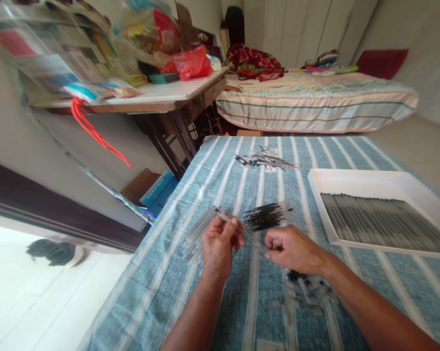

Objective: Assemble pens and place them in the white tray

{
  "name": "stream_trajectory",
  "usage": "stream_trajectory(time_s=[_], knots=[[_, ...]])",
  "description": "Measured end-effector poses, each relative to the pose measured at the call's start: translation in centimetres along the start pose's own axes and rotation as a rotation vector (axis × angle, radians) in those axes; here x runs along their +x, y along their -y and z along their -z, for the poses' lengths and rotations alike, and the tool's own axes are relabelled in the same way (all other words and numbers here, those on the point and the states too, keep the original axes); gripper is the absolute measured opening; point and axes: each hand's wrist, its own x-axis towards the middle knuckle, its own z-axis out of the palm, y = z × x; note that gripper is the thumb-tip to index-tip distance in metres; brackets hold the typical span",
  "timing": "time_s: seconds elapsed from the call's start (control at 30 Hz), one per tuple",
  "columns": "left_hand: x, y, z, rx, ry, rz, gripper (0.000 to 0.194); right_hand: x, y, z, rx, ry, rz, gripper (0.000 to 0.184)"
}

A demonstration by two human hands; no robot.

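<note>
Tube (250, 238), slim and translucent, pinched in fingers of left hand (218, 246), slants toward right hand (293, 249); right fingers curl near its end, can't tell from here whether gripping. Step seems work on that end; next move likely calls for steady left hold, fine right pinch. Dark rods (264, 217) just beyond fingers, tray (366, 183) right. Tabletop (143, 297) blue, pale-striped; bed (315, 105) well beyond fingers.

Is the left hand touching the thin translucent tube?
Touching. The head view shows the left hand pinching the translucent tube between thumb and fingers.
</note>
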Motion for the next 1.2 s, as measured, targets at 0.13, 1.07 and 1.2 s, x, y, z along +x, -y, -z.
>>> stream_trajectory(time_s=[0.13, 1.07, 1.2], knots=[[-0.1, 0.1, -0.1, -0.014, 0.025, 0.001, 0.020, 0.0, -0.3, -0.3, 0.036, -0.028, 0.013, 0.010], [-0.3, 0.7, -0.4, -0.083, -0.006, 0.013, 0.022, 0.3, -0.2, -1.6, 0.088, -0.269, 0.090, 0.013], [-0.3, 0.9, -0.4, -0.081, -0.010, 0.006, 0.021, 0.4, 0.1, -1.5, 0.071, -0.283, 0.090, 0.013]])
